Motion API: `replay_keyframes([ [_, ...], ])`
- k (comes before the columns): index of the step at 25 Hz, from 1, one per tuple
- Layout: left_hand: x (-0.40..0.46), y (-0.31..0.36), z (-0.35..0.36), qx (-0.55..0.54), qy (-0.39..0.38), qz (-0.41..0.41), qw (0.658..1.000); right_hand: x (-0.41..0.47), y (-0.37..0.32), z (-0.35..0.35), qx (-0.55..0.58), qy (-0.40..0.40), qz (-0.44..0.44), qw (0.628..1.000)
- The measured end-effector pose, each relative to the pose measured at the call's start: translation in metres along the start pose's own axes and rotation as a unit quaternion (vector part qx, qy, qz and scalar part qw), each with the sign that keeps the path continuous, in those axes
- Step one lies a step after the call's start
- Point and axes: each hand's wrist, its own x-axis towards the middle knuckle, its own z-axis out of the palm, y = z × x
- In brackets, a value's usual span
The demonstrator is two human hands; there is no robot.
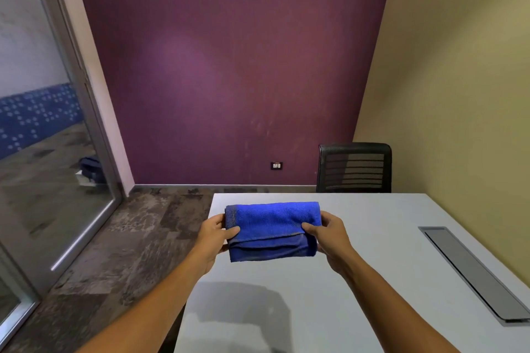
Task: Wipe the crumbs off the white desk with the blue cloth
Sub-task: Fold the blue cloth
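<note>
Hands hold a folded blue cloth (pixel 272 231) above the far left part of the white desk (pixel 358 281). Left hand (pixel 213 238) pinches its left end, thumb on top; right hand (pixel 329 233) pinches the right end likewise. A black chair (pixel 354 167) stands behind the desk, a grey cable hatch (pixel 470 274) on its right side.

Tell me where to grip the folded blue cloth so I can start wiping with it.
Probably take the blue cloth across its flat upper face, coming from above with one palm. It is folded into a thick flat pad, held at its short ends by the left hand and right hand above the white desk.
</note>
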Motion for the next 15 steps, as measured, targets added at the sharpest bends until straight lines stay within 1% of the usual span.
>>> replay_keyframes([
  [4,0.043,0.008,0.013,0.015,0.055,0.014,0.998,0.039,-0.007,0.022,0.005,0.036,0.004,0.999],
  [7,0.071,0.018,0.017,0.017,0.083,0.016,0.996,0.066,-0.013,0.038,0.005,0.036,0.019,0.999],
  [10,0.103,0.029,0.012,0.019,0.09,0.019,0.996,0.097,-0.021,0.053,0.012,0.02,0.022,0.999],
  [15,0.154,0.025,-0.008,0.02,0.08,0.002,0.997,0.146,-0.026,0.075,0.019,0.032,0.04,0.998],
])
